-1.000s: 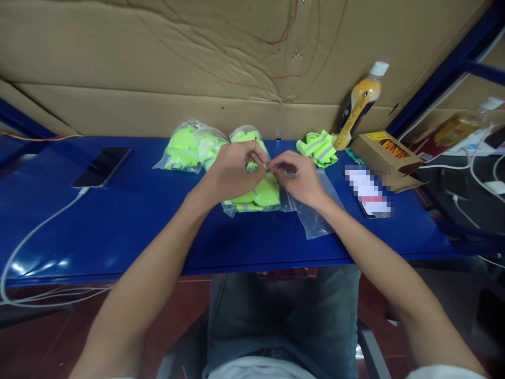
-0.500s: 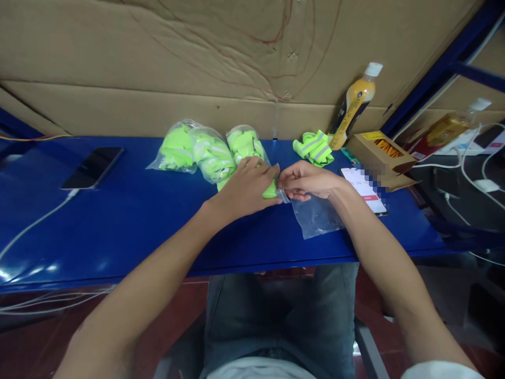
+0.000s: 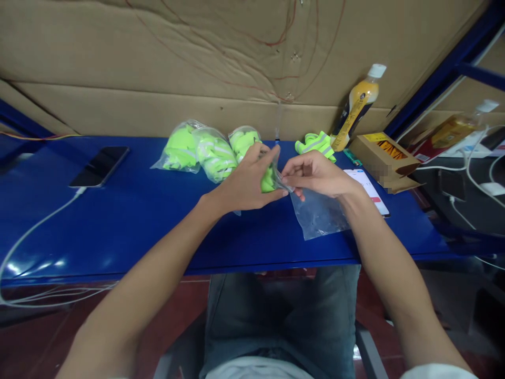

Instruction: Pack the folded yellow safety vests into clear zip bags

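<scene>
Over the blue table (image 3: 118,226), the two hands are brought together at the mouth of a clear bag (image 3: 272,179) — a green band is packed inside it. The left hand (image 3: 246,181) is curled around the bag from the left, thumb and fingers closed on it. The right hand (image 3: 315,173) is pinched on the bag's right edge, fingertips tight together. The bag is held between the hands, just above the table. An empty bag (image 3: 319,216) lies flat beneath the right wrist. Filled bags (image 3: 201,152) rest just behind the left hand — a loose band (image 3: 317,143) sits behind the right.
</scene>
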The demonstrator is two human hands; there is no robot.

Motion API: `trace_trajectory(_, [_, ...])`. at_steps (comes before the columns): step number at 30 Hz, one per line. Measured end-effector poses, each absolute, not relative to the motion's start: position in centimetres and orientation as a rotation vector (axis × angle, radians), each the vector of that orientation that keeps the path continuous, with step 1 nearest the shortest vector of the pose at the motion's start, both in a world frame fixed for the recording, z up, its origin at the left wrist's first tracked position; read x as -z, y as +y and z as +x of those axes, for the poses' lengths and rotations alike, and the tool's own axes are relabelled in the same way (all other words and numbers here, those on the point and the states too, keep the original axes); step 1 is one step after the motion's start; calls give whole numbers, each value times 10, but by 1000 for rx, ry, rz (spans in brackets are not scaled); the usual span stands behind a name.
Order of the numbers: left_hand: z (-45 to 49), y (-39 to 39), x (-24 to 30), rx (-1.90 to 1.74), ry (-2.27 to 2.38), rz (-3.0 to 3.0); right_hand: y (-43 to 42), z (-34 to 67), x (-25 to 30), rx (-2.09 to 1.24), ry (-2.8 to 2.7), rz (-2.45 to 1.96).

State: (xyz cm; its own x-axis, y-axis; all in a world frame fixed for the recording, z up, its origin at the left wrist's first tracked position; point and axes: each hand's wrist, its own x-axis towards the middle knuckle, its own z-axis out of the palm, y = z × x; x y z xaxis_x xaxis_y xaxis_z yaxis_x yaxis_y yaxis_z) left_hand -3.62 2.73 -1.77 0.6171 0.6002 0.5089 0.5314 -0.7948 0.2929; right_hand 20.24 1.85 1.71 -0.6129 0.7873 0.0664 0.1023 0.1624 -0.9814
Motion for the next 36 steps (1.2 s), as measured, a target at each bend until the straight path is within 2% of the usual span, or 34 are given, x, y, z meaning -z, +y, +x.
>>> trace_trajectory(8, [-44, 29, 4, -1088, 1144, 2656, 18, 202, -19, -1532, -1674, -853])
trace_trajectory(20, [-46, 27, -3, -1113, 1095, 2680, 17, 206, -24, -1677, -1686, -696])
trace_trajectory(36, [-44, 29, 0, -1140, 997, 2710, 19, 206, -20, -1645, -1712, -744])
